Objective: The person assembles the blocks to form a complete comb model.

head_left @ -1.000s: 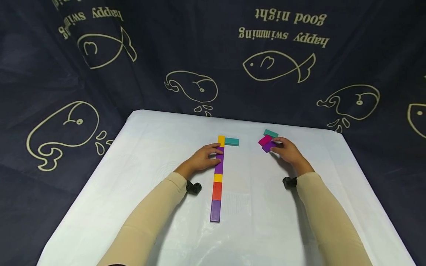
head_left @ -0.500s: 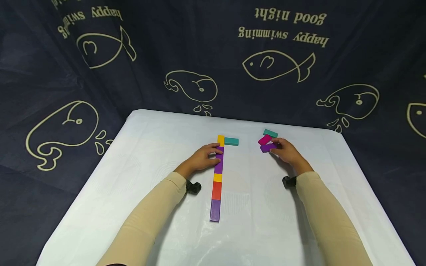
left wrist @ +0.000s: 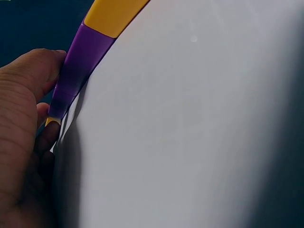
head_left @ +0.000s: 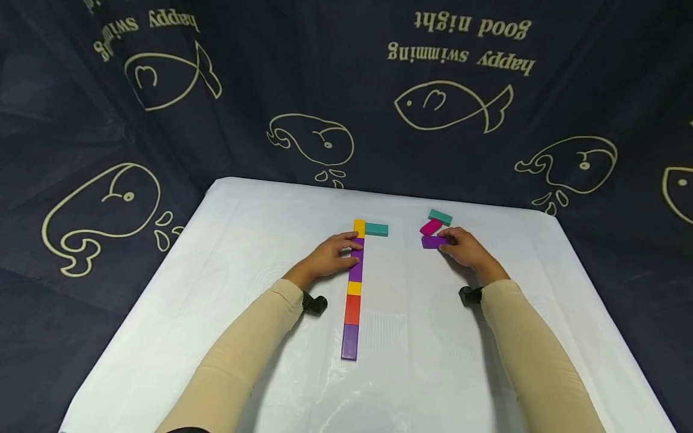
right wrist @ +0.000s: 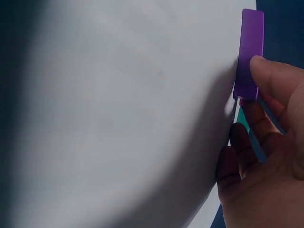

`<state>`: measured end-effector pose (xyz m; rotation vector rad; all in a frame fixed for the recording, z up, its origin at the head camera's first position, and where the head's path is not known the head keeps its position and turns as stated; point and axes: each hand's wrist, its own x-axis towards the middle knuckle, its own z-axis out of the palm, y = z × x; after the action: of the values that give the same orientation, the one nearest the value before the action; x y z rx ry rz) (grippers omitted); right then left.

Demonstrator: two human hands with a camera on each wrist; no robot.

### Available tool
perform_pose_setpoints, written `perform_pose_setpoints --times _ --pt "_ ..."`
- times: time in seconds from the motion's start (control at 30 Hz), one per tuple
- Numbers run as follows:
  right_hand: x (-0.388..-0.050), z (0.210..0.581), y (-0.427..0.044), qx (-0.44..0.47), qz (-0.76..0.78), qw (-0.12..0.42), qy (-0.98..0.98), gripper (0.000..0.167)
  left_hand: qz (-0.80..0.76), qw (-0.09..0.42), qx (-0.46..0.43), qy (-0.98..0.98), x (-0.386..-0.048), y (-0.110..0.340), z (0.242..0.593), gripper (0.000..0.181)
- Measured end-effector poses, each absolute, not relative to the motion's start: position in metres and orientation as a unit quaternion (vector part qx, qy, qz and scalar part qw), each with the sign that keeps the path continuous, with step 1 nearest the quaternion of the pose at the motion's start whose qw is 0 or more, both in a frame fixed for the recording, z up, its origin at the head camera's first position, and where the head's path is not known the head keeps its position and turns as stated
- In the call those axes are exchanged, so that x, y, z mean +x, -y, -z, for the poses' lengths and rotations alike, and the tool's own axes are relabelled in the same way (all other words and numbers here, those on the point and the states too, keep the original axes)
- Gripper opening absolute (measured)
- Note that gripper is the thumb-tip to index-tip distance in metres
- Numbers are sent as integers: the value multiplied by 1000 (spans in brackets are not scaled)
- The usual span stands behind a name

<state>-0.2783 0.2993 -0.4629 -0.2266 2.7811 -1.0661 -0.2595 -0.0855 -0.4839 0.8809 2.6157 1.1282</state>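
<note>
Head view: right hand (head_left: 465,248) pinches purple block (head_left: 432,242), long axis near-parallel to desk's far edge (head_left: 298,191), crosswise to block row (head_left: 352,310) left hand (head_left: 327,257) touches.

Left arm (head_left: 233,352) and right arm (head_left: 533,352) both stretch forward, pretty well apart. Left hand (head_left: 327,257) has its fingers slightly spread, while the right hand (head_left: 464,247) is doing a thumb-and-finger pinch.

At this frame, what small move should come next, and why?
Probably the right hand should carry its pinched purple block leftward to the teal block at the far end of the row: that teal block's right end is free, and the left hand touches the row.
</note>
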Motion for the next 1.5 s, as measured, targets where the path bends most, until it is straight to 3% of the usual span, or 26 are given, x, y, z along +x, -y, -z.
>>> perform_pose_setpoints --times 0.47,0.83,1.5 --pt "-268 457 -282 -59 380 78 -920 34 -377 74 292 -876 -260 87 486 36" --pt "-264 447 -243 -103 388 64 -914 28 -374 84 293 -876 -259 84 485 36" --pt "-266 453 -172 -72 404 91 -907 30 -375 80 298 -874 -261 86 484 36"
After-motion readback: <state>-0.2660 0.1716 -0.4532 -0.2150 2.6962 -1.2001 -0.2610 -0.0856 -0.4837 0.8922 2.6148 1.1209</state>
